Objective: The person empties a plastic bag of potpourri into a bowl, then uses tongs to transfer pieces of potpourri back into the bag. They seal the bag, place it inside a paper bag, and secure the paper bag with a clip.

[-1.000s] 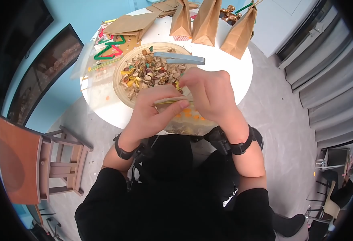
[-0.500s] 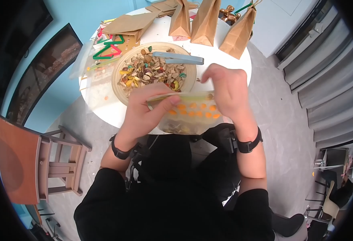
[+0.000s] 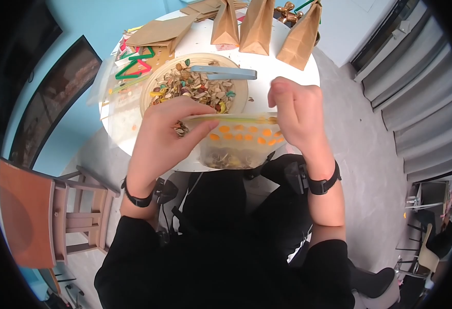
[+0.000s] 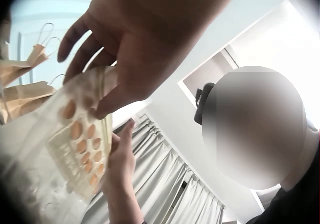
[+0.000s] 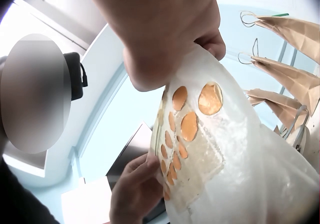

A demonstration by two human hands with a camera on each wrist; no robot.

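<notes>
A translucent pouch [image 3: 236,149] with orange oval spots and dark dried pieces at its base hangs upright at the table's near edge. The left hand [image 3: 169,134] pinches its top left part between thumb and fingers; in the left wrist view, the left hand's [image 4: 135,49] thumb lies on the spotted side of the pouch [image 4: 65,154]. At the top right corner, the right hand [image 3: 302,113] grips with curled fingers, also seen in the right wrist view, where the right hand [image 5: 160,39] covers that corner of the pouch [image 5: 240,159]. The pouch's top edge is nearly straight between both hands.
Behind the pouch, a round tray [image 3: 240,98] holds dried flowers and petals, with metal tongs [image 3: 226,73] across it. Brown paper bags [image 3: 257,31] stand at the table's back. Green and red strips [image 3: 133,68] lie back left. A wooden chair [image 3: 84,211] is at left.
The hands have moved apart from close together, and the pouch's top edge has come into view between them. The left hand has shifted left and the right hand right.
</notes>
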